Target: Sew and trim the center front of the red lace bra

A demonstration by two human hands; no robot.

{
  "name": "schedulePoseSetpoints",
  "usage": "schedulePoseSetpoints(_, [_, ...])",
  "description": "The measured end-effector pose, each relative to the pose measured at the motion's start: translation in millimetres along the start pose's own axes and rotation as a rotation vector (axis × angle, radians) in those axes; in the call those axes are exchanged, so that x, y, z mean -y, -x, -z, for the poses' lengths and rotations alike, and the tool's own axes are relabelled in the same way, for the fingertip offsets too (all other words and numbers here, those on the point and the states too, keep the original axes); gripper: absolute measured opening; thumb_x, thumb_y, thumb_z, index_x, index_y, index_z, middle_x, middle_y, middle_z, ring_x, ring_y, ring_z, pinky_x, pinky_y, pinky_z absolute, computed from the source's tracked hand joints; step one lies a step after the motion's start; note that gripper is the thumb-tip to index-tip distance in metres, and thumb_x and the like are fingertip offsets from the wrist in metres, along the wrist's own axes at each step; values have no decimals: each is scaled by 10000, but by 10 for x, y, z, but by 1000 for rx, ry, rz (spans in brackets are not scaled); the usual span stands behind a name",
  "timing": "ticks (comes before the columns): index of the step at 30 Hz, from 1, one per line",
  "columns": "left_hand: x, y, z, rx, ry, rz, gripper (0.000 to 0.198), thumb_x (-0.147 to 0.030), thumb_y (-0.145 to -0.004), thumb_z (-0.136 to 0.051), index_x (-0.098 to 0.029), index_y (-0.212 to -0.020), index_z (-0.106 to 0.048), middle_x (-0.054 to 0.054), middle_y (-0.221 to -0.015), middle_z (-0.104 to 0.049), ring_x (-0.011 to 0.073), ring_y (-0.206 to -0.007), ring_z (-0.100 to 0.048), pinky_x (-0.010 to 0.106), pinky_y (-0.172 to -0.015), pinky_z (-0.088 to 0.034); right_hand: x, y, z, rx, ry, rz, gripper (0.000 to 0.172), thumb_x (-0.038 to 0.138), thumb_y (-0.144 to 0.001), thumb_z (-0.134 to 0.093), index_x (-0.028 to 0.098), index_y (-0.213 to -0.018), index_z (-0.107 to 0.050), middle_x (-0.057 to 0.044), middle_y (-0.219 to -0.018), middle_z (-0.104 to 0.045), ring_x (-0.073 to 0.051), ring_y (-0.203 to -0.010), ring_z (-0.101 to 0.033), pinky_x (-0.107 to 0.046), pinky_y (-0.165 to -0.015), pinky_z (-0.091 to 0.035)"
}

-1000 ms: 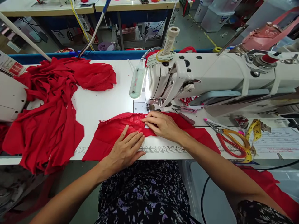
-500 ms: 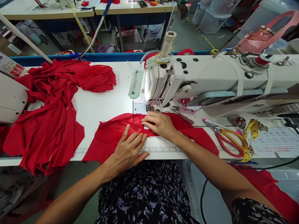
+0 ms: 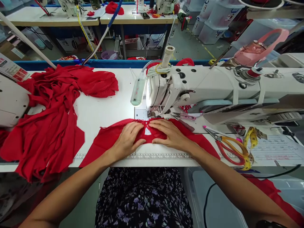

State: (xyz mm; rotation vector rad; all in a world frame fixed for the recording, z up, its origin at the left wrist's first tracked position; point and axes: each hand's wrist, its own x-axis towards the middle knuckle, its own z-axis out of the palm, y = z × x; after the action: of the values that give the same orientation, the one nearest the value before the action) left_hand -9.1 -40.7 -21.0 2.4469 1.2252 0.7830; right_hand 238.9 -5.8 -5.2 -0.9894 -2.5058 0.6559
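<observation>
A piece of red fabric [image 3: 108, 137] with a lacy upper edge lies along the table's front, below the sewing machine's presser foot [image 3: 151, 114]. My left hand [image 3: 127, 137] rests on it, fingertips curled onto the lace edge and thumb low. Opposite, my right hand [image 3: 168, 133] grips the same edge, its fingertips close to the left ones. Between the hands a small white patch [image 3: 147, 130] shows; whether it is a label or the tabletop, I cannot tell. The white sewing machine [image 3: 204, 84] stands just behind, and the fabric under my fingers is hidden.
A heap of red fabric pieces [image 3: 57, 114] covers the left side. On the right lie orange-and-red-handled scissors [image 3: 231, 147], a yellow tape measure [image 3: 253, 139], a written sheet [image 3: 277, 148] and pink-handled snips [image 3: 187, 117]. A ruler strip [image 3: 161, 156] runs along the front edge.
My left hand has moved up from the fabric's lower part to the lace edge. My right hand has shifted slightly right, and the white patch shows more. The view has tilted up.
</observation>
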Motion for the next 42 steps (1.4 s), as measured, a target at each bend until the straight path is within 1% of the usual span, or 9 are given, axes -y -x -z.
schedulePoseSetpoints(3, [47,15,53,107,-105,47,645,-466,-959,-558,-185,-1501,-348,148,-1439,-500,300,-1332,-456,509,-1113,-414,-24,82,-27,26,94,-57,720,542,-858,-681,301,-1483,-418,-77,-1500,-492,-278,-1393,-441,-558,-1174,-323])
schedulePoseSetpoints(8, [-5,55,46,216,-314,214,740,-561,-977,-454,-217,-1579,-196,124,-1584,-360,413,-1420,-342,665,-1094,-344,11,149,-53,33,170,-59,773,595,-892,-606,291,-1541,-314,-69,-1560,-424,-268,-1446,-374,-568,-1212,-253])
schedulePoseSetpoints(16, [58,-11,76,261,-358,160,768,-615,-968,-422,-214,-1581,-193,107,-1604,-333,416,-1422,-337,687,-1098,-318,15,161,-50,43,163,-69,776,616,-907,-573,304,-1555,-280,-64,-1576,-401,-275,-1452,-366,-578,-1210,-257])
schedulePoseSetpoints(21, [71,10,60,237,-373,154,766,-631,-968,-404,-216,-1579,-202,111,-1589,-363,423,-1407,-356,712,-1094,-295,64,224,-81,-4,146,-97,537,400,-1028,-429,312,-1542,-304,-56,-1552,-439,-241,-1451,-373,-582,-1206,-275])
schedulePoseSetpoints(25, [2,6,95,218,-381,144,761,-625,-964,-422,-198,-1567,-240,128,-1570,-389,424,-1396,-365,716,-1082,-295,138,180,-15,-35,145,-81,535,321,-1000,-484,315,-1519,-356,-62,-1512,-489,-255,-1410,-435,-573,-1179,-344])
schedulePoseSetpoints(28, [-86,-47,143,135,-377,107,665,-558,-953,-508,-175,-1487,-408,146,-1479,-503,394,-1316,-449,659,-1069,-336,210,50,72,-78,131,-38,487,314,-978,-537,305,-1457,-448,-65,-1453,-545,-257,-1333,-518,-527,-1128,-433])
schedulePoseSetpoints(33, [-55,-106,96,-9,-153,-23,282,-316,-993,-518,-155,-1202,-616,115,-1184,-678,239,-1104,-599,424,-967,-499,164,-125,42,-19,28,44,418,335,-972,-567,239,-1377,-527,-88,-1366,-601,-233,-1271,-558,-440,-1072,-490])
schedulePoseSetpoints(37, [74,-56,53,84,-113,-22,502,-421,-978,-539,-148,-1396,-479,155,-1427,-535,298,-1363,-450,502,-1107,-422,12,-83,-62,3,-5,25,508,403,-940,-618,284,-1418,-494,-68,-1430,-565,-240,-1325,-520,-486,-1098,-447])
schedulePoseSetpoints(42, [77,-28,90,240,-252,110,673,-554,-971,-487,-247,-1542,-307,108,-1591,-356,357,-1427,-354,555,-1071,-426,-27,-39,-77,21,11,-15,578,454,-904,-657,311,-1436,-479,-65,-1450,-553,-260,-1318,-529,-537,-1109,-414])
